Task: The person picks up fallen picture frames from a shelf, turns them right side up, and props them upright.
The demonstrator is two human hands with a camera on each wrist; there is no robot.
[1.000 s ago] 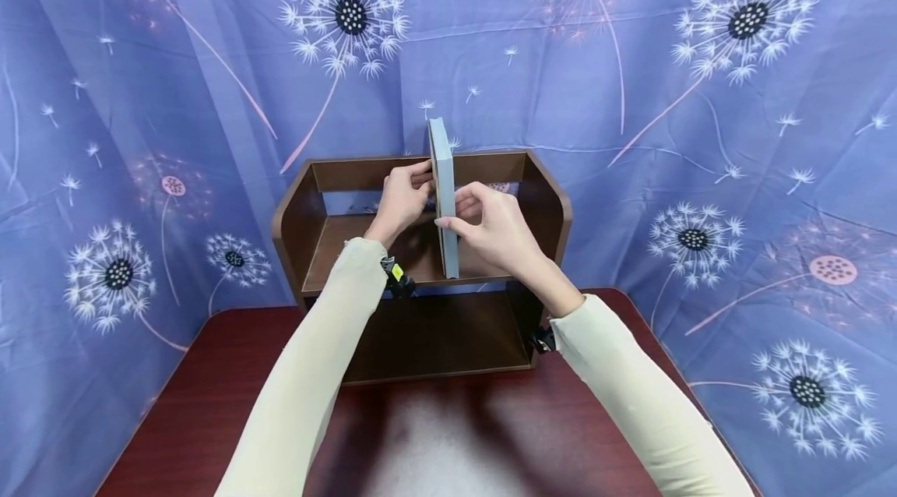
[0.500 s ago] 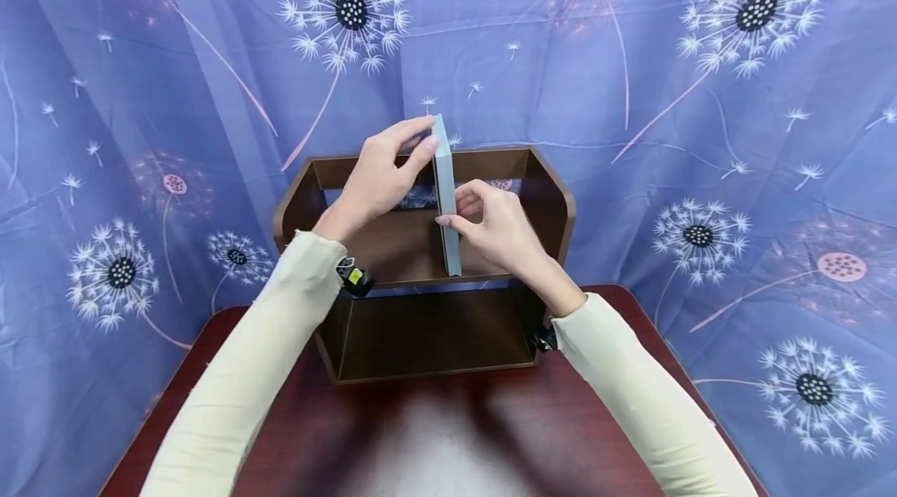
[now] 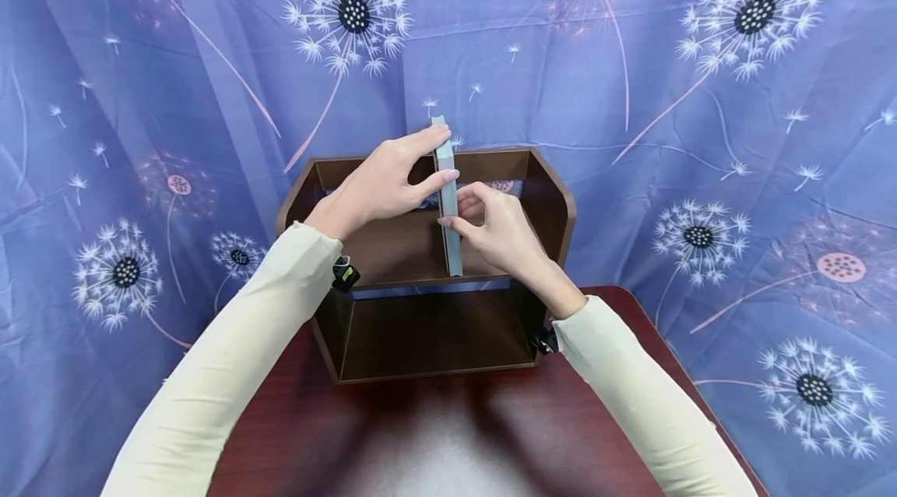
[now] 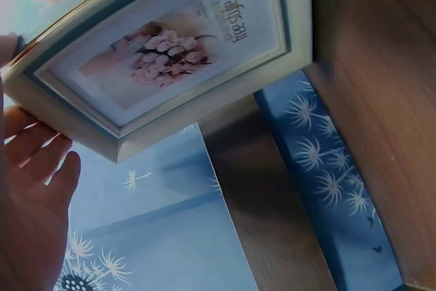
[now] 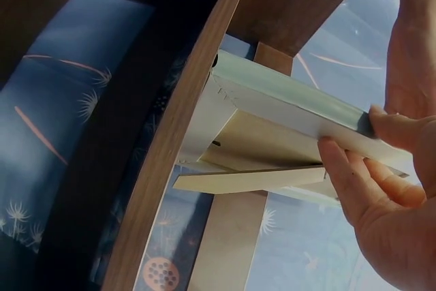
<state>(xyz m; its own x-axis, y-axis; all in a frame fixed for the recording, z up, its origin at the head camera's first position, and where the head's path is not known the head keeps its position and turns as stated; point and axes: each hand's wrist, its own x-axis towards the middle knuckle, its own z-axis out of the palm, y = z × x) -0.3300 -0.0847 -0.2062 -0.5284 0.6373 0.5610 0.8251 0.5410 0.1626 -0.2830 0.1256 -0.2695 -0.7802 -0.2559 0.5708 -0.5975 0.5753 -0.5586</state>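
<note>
A picture frame (image 4: 245, 83) with a pale border and a print of pink flowers stands upright on the upper shelf (image 3: 402, 248). In the head view only its pale blue edge (image 3: 450, 205) shows. My left hand (image 3: 378, 178) rests at the upper corner, fingers stretched across the top and thumb reaching over the near edge. Lower down, my right hand (image 3: 499, 228) pinches the near edge between thumb and fingers. In the right wrist view, the backing flap (image 5: 252, 180) stands out at an angle from the frame's back.
A dark brown two-level wooden shelf unit (image 3: 315, 224) stands on a reddish-brown table (image 3: 561, 419). Its side panels (image 3: 557, 201) rise on both sides of the upper level. A blue dandelion-print curtain (image 3: 490, 76) hangs behind and along both sides.
My left hand left the frame's far face, came up to its top corner, then slid right across the edge. The right hand kept its pinch, and the frame stayed nearly in place.
</note>
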